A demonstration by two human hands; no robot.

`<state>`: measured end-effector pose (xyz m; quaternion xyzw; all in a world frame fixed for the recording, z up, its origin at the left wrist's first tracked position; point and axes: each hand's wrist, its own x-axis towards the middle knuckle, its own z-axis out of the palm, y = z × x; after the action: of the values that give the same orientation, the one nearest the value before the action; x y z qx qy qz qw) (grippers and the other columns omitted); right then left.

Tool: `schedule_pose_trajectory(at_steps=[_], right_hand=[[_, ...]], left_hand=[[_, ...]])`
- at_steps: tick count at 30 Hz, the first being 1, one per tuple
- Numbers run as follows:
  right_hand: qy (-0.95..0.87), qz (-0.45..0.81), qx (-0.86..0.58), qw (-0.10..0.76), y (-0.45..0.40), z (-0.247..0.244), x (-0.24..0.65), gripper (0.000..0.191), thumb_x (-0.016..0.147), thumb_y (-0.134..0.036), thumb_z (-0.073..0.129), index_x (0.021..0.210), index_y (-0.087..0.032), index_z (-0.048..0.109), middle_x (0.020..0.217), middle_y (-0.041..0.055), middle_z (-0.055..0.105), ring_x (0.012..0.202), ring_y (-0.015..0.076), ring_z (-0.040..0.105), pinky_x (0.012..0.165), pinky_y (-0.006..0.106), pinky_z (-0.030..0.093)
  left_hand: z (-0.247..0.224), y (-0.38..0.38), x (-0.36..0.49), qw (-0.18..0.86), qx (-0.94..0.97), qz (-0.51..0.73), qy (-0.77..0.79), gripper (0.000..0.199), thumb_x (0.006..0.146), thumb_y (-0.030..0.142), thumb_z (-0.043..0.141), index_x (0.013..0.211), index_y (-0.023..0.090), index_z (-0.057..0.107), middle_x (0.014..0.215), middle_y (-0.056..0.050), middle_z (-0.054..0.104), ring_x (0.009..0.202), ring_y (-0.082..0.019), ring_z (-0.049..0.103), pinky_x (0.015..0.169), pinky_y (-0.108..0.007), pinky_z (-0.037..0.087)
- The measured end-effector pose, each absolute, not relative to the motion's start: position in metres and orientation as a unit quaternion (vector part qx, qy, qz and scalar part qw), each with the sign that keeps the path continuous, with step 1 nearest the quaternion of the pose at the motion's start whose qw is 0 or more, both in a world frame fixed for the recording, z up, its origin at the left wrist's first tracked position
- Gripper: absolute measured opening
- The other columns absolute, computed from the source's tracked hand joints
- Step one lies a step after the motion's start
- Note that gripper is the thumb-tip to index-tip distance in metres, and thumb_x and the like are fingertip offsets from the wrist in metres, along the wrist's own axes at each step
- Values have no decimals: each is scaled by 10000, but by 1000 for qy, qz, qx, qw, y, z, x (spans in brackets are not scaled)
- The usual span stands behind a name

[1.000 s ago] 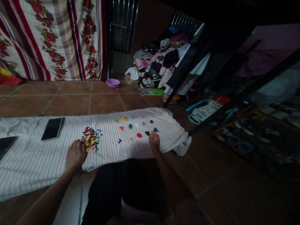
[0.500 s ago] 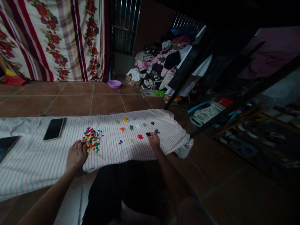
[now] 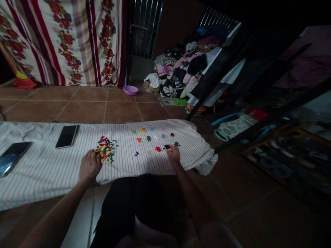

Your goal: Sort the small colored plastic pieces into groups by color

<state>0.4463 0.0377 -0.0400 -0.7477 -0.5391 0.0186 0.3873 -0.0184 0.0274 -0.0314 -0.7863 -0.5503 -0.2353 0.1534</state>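
Observation:
On a striped cloth (image 3: pixel 124 165) lies a mixed pile of small coloured pieces (image 3: pixel 106 150). My left hand (image 3: pixel 90 165) rests at the pile's left edge, its fingers curled; whether it holds a piece is hidden. My right hand (image 3: pixel 173 154) has its fingers pinched beside a small black cluster (image 3: pixel 167 147); anything between the fingertips is too small to make out. Separate one-colour clusters lie around, among them red (image 3: pixel 158 149), dark green (image 3: pixel 148 138), orange (image 3: pixel 139 140), yellow (image 3: pixel 142 130), purple (image 3: pixel 137 154) and dark blue (image 3: pixel 177 144).
Two phones lie on the cloth at the left, one dark (image 3: pixel 67 136) and one reflecting light (image 3: pixel 14 156). Beyond it, a purple basin (image 3: pixel 130 90) stands on the tiled floor, near a heap of clothes (image 3: pixel 183 69). A shoe rack (image 3: pixel 279 155) is at the right.
The view has shifted, so the scene sits a little further right. My right hand remains at the black cluster and my left hand beside the pile, both with little visible movement.

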Motion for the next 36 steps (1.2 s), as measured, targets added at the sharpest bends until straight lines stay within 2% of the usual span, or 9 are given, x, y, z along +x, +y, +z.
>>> schedule_pose_trajectory(at_steps=[6, 11, 19, 22, 25, 29, 33, 36], right_hand=[[-545, 29, -768, 335, 44, -41, 441, 456, 701, -340, 599, 1119, -159, 629, 1065, 118, 605, 929, 243, 559, 838, 378, 467], [-535, 26, -791, 295, 49, -40, 440, 455, 730, -337, 605, 1156, -180, 634, 1099, 118, 602, 999, 255, 562, 863, 362, 454], [-540, 28, -773, 332, 53, -47, 446, 412, 751, -319, 558, 1114, -150, 654, 1037, 107, 621, 855, 210, 584, 838, 357, 478], [-544, 30, -770, 332, 53, -46, 447, 424, 759, -331, 562, 1129, -150, 656, 1059, 114, 614, 881, 213, 591, 835, 349, 486], [-552, 31, -767, 326, 53, -42, 447, 419, 759, -338, 581, 1147, -202, 662, 1081, 91, 608, 918, 213, 594, 810, 331, 494], [-541, 40, -776, 321, 57, -39, 447, 328, 741, -318, 613, 1047, -245, 708, 1055, 63, 609, 879, 199, 596, 788, 322, 495], [-552, 39, -755, 353, 57, -42, 450, 250, 749, -324, 603, 948, -232, 723, 1007, 70, 626, 873, 205, 586, 804, 336, 494], [-560, 47, -740, 370, 56, -42, 452, 301, 762, -371, 588, 965, -189, 715, 993, 101, 632, 901, 226, 583, 837, 366, 493]], left_hand=[[-32, 26, -19, 136, -788, -245, -549, 214, 879, 206, 345, 843, 162, 551, 960, -159, 588, 1094, -305, 511, 927, -493, 427], [-35, 26, -21, 143, -791, -235, -547, 209, 878, 215, 351, 849, 160, 551, 974, -163, 586, 1105, -305, 505, 935, -483, 426], [-38, 29, -22, 129, -788, -253, -546, 200, 858, 239, 363, 842, 166, 549, 967, -167, 586, 1097, -311, 507, 935, -493, 432], [-37, 29, -23, 125, -791, -247, -545, 198, 855, 234, 361, 840, 173, 548, 951, -162, 588, 1098, -315, 507, 925, -500, 434], [-38, 28, -24, 134, -796, -235, -542, 183, 844, 230, 365, 850, 186, 543, 943, -143, 586, 1107, -311, 511, 915, -503, 437], [-39, 28, -24, 157, -790, -239, -543, 167, 846, 231, 370, 850, 186, 531, 955, -134, 578, 1109, -302, 517, 917, -488, 442], [-38, 28, -24, 156, -794, -234, -538, 174, 870, 225, 369, 839, 176, 533, 949, -145, 573, 1104, -304, 515, 929, -479, 443], [-38, 28, -23, 159, -797, -226, -537, 183, 884, 215, 365, 852, 170, 540, 969, -146, 572, 1112, -295, 510, 963, -474, 431]])
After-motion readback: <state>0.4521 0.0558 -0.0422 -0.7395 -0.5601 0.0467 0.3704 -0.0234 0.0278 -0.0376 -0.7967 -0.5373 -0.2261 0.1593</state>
